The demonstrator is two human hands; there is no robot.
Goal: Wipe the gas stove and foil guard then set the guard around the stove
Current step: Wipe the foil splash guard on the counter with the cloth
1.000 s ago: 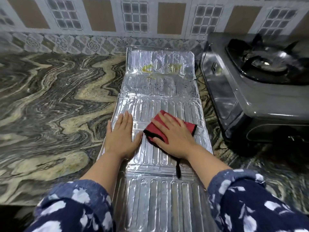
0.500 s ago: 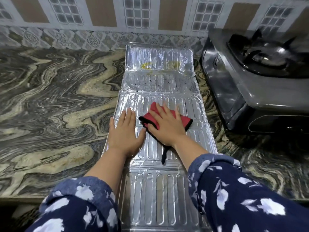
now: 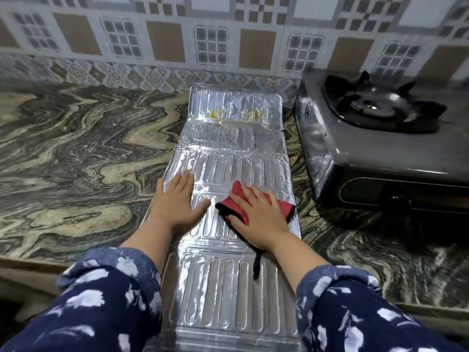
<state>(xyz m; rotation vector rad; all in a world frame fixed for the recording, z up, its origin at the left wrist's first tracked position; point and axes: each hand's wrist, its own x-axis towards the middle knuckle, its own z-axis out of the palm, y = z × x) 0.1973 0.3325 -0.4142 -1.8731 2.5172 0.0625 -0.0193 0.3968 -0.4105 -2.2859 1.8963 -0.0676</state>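
The silver foil guard (image 3: 236, 153) lies flat on the counter, unfolded away from me, with yellow stains on its far panel. My left hand (image 3: 176, 201) presses flat on the guard's left side, fingers together, holding nothing. My right hand (image 3: 258, 214) lies palm down on a red cloth (image 3: 284, 204) with black trim, pressing it onto the guard's right side. A black strap of the cloth trails toward me. The grey gas stove (image 3: 375, 151) with its black burner (image 3: 375, 105) stands to the right of the guard.
The marbled stone counter (image 3: 76, 153) stretches left of the guard. A patterned tile wall (image 3: 203, 41) runs along the back. The counter's front edge is near my sleeves. The stove's left side nearly touches the guard.
My right hand has slid the red cloth from the guard's middle toward its right edge. The left hand stays pressed on the guard. My view has shifted, showing more wall.
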